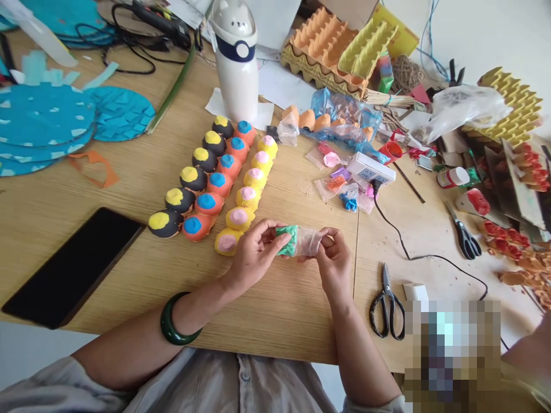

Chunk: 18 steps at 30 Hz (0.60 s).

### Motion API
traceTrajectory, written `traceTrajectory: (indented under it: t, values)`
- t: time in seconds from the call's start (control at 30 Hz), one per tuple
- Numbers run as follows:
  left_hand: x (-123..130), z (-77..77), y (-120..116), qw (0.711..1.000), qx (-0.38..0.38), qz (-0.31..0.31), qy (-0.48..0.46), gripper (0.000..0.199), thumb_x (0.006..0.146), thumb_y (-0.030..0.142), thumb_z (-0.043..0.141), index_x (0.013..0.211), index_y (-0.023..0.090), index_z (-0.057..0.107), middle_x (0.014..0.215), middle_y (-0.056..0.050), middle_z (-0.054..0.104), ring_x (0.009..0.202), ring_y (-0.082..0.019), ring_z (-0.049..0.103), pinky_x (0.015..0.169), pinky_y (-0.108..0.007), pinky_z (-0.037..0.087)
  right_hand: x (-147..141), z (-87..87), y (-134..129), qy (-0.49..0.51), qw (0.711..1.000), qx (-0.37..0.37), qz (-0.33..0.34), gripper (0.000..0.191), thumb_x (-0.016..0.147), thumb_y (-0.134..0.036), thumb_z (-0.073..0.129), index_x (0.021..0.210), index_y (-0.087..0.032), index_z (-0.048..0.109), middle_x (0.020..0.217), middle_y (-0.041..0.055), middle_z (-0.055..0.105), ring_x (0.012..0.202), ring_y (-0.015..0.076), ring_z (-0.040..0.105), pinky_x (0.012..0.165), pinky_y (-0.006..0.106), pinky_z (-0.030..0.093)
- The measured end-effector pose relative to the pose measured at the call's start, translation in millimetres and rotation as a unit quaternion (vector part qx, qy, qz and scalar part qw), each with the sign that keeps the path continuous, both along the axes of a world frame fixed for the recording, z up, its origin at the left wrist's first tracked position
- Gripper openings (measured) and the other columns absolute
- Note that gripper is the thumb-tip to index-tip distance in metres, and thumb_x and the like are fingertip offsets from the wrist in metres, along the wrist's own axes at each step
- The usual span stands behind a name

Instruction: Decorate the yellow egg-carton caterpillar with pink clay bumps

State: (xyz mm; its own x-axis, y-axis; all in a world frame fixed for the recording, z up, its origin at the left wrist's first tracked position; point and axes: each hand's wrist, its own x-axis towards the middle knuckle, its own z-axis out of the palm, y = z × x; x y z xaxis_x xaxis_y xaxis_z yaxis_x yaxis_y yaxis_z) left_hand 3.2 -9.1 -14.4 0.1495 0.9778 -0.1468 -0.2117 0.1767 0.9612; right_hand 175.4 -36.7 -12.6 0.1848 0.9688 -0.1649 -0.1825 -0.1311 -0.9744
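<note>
My left hand [253, 252] and my right hand [333, 258] pinch opposite ends of a small clear plastic bag [307, 241] above the wooden table [293, 304]. Green modelling clay [287, 240] fills the bag's end nearest my left hand. Just left of that hand lie three rows of painted egg-carton cups: black with yellow tops [193, 178], orange with blue tops [217, 184], and yellow with pink tops [240, 218]. The nearest yellow cup sits close to my left hand, not visibly touching it. A dark green bangle [181, 319] circles my left wrist.
A black tablet [71, 267] lies left of my arms, and black-handled scissors [387, 304] lie right. Behind stand a white bottle [236, 60], a power strip [370, 167] and egg trays [322, 51]. Blue paper discs [43, 115] lie far left. A pixelated patch covers the lower right.
</note>
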Motion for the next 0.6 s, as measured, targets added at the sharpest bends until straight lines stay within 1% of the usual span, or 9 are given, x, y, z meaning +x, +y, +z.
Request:
traceTrajectory:
  t: [0.07, 0.13, 0.2, 0.3, 0.37, 0.43, 0.5, 0.53, 0.6]
  values:
    - [0.0, -0.1, 0.6, 1.000, 0.004, 0.010, 0.007, 0.029, 0.089, 0.039, 0.081, 0.099, 0.015, 0.069, 0.086, -0.003, 0.073, 0.073, -0.014, 0.072, 0.062, -0.022, 0.063, 0.8, 1.5, -1.0, -0.017, 0.999, 0.039, -0.002, 0.025, 0.088, -0.037, 0.082, 0.090, -0.025, 0.060, 0.091, 0.0010, 0.071, 0.069, 0.0134, 0.067, 0.059, 0.027, 0.062]
    - [-0.2, -1.6, 1.4, 1.000, 0.007, 0.022, 0.010, 0.028, 0.089, 0.039, 0.080, 0.099, 0.015, 0.069, 0.086, -0.003, 0.074, 0.073, -0.014, 0.073, 0.061, -0.021, 0.063, 1.7, 2.8, -1.7, -0.020, 0.998, 0.060, 0.005, 0.022, 0.090, -0.037, 0.081, 0.090, -0.024, 0.064, 0.106, 0.0043, 0.070, 0.080, 0.0152, 0.069, 0.065, 0.028, 0.064]
    - [-0.6, -3.5, 2.0, 0.999, 0.016, 0.028, 0.014, 0.026, 0.091, 0.039, 0.078, 0.100, 0.016, 0.070, 0.088, -0.003, 0.074, 0.075, -0.014, 0.073, 0.060, -0.020, 0.062, 2.5, 3.6, -2.2, -0.017, 0.998, 0.061, 0.020, 0.018, 0.092, -0.038, 0.080, 0.096, -0.025, 0.068, 0.113, 0.0053, 0.069, 0.083, 0.0159, 0.071, 0.067, 0.030, 0.066]
    - [-1.0, -6.0, 1.8, 0.999, 0.033, 0.019, 0.025, 0.024, 0.093, 0.038, 0.076, 0.102, 0.016, 0.072, 0.092, -0.004, 0.076, 0.082, -0.015, 0.075, 0.065, -0.020, 0.062, 2.4, 3.4, -2.3, 0.000, 0.997, 0.032, 0.073, 0.019, 0.092, -0.037, 0.080, 0.102, -0.025, 0.070, 0.118, 0.0059, 0.071, 0.077, 0.0152, 0.074, 0.069, 0.034, 0.068]
    - [-1.1, -8.3, 0.6, 0.999, 0.031, -0.003, 0.020, 0.025, 0.094, 0.039, 0.076, 0.105, 0.016, 0.072, 0.093, -0.005, 0.077, 0.083, -0.015, 0.076, 0.067, -0.021, 0.063, 2.4, 2.4, -1.6, 0.026, 0.996, 0.016, 0.086, 0.022, 0.091, -0.036, 0.082, 0.102, -0.026, 0.066, 0.115, 0.0046, 0.075, 0.074, 0.0149, 0.074, 0.069, 0.034, 0.068]
    - [-1.0, -11.0, -1.4, 0.999, 0.020, -0.031, 0.007, 0.028, 0.096, 0.042, 0.074, 0.108, 0.017, 0.071, 0.095, -0.005, 0.077, 0.081, -0.016, 0.075, 0.064, -0.023, 0.064, 3.5, 1.6, -0.3, 0.044, 0.996, 0.013, 0.076, 0.030, 0.089, -0.036, 0.085, 0.107, -0.028, 0.063, 0.108, 0.0026, 0.078, 0.075, 0.0157, 0.075, 0.070, 0.033, 0.067]
    - [-1.3, -12.6, -3.5, 0.998, 0.026, -0.054, 0.015, 0.028, 0.099, 0.043, 0.071, 0.111, 0.018, 0.070, 0.099, -0.006, 0.077, 0.083, -0.017, 0.075, 0.066, -0.026, 0.064, 6.0, 1.4, 1.1, 0.029, 0.996, 0.001, 0.081, 0.038, 0.086, -0.039, 0.087, 0.114, -0.028, 0.064, 0.099, 0.0022, 0.078, 0.077, 0.0170, 0.075, 0.070, 0.032, 0.066]
    - [-1.7, -12.5, -4.5, 0.997, 0.047, -0.054, 0.037, 0.027, 0.100, 0.042, 0.069, 0.114, 0.018, 0.070, 0.103, -0.007, 0.078, 0.087, -0.018, 0.076, 0.070, -0.027, 0.065, 7.4, 1.5, 1.6, 0.010, 0.996, -0.009, 0.089, 0.039, 0.086, -0.042, 0.087, 0.115, -0.026, 0.067, 0.094, 0.0026, 0.078, 0.077, 0.0176, 0.075, 0.070, 0.031, 0.065]
    - [-3.3, -9.6, -6.0, 0.984, 0.131, -0.018, 0.118, 0.025, 0.102, 0.035, 0.067, 0.122, 0.019, 0.070, 0.117, -0.010, 0.076, 0.101, -0.020, 0.074, 0.086, -0.032, 0.064, 9.2, 1.6, 1.2, -0.038, 0.996, -0.018, 0.080, 0.032, 0.088, -0.047, 0.084, 0.104, -0.022, 0.072, 0.085, 0.0027, 0.076, 0.073, 0.0176, 0.075, 0.068, 0.030, 0.064]
